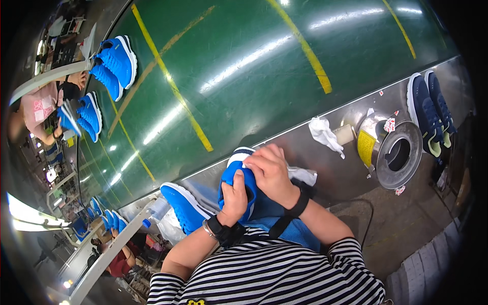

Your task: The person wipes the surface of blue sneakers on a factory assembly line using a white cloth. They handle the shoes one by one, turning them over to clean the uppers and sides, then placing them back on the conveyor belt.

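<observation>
Close in front of my body is a blue sneaker [239, 168] with a white and dark band at its far end. My left hand [234, 197] is closed on its near side, thumb pointing up along the shoe. Over the other side my right hand [269, 173] has its fingers bent together against the upper. A small white bit shows at those fingertips, too small to name. Just left of my left hand lies another blue sneaker [184, 203] with a white sole, on the metal ledge.
Beyond the ledge [300, 147] runs a green conveyor belt [244, 112] with yellow lines, carrying pairs of blue sneakers [118, 66]. On the right are a white cloth [325, 134], a round metal dispenser [394, 157] and dark blue shoes [427, 109]. Other people sit at left.
</observation>
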A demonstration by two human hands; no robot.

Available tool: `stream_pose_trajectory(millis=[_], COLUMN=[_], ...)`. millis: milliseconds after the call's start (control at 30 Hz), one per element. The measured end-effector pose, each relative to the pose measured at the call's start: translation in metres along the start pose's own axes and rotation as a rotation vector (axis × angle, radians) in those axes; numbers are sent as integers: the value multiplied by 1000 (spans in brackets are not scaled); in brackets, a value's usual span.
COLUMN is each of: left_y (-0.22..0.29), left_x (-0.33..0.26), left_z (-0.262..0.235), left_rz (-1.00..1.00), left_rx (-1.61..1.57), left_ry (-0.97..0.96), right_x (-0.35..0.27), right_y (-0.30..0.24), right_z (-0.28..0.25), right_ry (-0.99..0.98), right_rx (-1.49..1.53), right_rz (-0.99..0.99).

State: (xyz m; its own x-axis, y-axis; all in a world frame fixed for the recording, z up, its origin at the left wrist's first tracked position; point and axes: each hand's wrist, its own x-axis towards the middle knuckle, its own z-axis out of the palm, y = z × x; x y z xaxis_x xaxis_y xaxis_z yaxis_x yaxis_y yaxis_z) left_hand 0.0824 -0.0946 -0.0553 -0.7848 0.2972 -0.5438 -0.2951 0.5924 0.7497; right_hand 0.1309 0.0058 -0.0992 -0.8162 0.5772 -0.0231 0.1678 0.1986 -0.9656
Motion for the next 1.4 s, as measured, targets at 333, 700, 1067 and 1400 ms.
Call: stream_pose_trajectory(millis=[333, 700, 1067, 1400], left_y=[-4, -5, -8, -25], left_x=[-1, -2, -46, -81], left_z=[-3, -7, -57, -86], left_rz=[-38, -100, -121, 23], left_rx=[-12, -90, -501, -545], left_ry=[-13, -47, -221, -230], right_x=[-6, -7, -40, -63], right_y=[1, -1, -35, -104], right_z=[-1, -5, -30, -1], right_ry=[16, -45, -118, -181], right_rx=[27, 118, 958, 317], right_rz=[20, 81, 644, 177])
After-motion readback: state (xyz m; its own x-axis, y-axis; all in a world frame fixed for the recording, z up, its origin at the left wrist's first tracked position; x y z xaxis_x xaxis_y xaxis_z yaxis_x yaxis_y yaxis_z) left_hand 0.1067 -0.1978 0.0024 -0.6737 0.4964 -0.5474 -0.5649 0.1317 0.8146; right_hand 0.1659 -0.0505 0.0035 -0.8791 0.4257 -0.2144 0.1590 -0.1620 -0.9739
